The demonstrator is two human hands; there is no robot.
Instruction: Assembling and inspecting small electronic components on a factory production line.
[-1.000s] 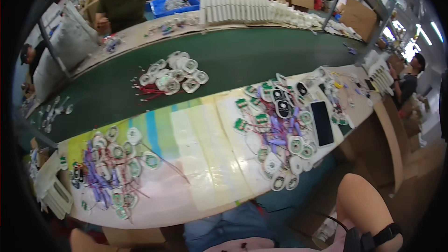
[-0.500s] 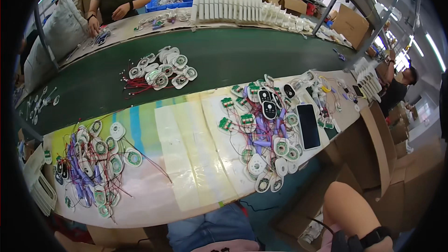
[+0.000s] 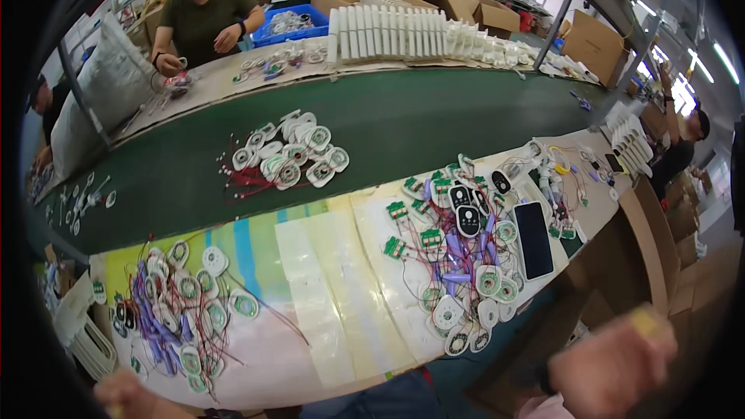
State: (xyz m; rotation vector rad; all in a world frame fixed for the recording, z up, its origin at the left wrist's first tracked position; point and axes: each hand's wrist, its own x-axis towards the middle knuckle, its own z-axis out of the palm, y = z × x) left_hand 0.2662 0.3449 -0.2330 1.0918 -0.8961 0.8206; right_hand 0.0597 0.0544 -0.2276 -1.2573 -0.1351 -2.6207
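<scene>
Right hand has swung up where a bent arm showed before; the left hand sits low opposite. Both are blurred, so I can't tell whether the fingers are open or closed. Nearest the left, a wired pile of white discs and purple cylinders lies on the worktop; a similar pile, beside a phone, is nearest the right.

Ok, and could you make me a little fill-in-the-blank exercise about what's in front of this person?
In the picture, the phone lies to the ____ of the pile of parts nearer the person's right hand.
The wires by the heap of white round parts on the belt are ____.
The plastic bin beside the co-worker in the dark green shirt is ____.

Missing words: right; red; blue.
</scene>
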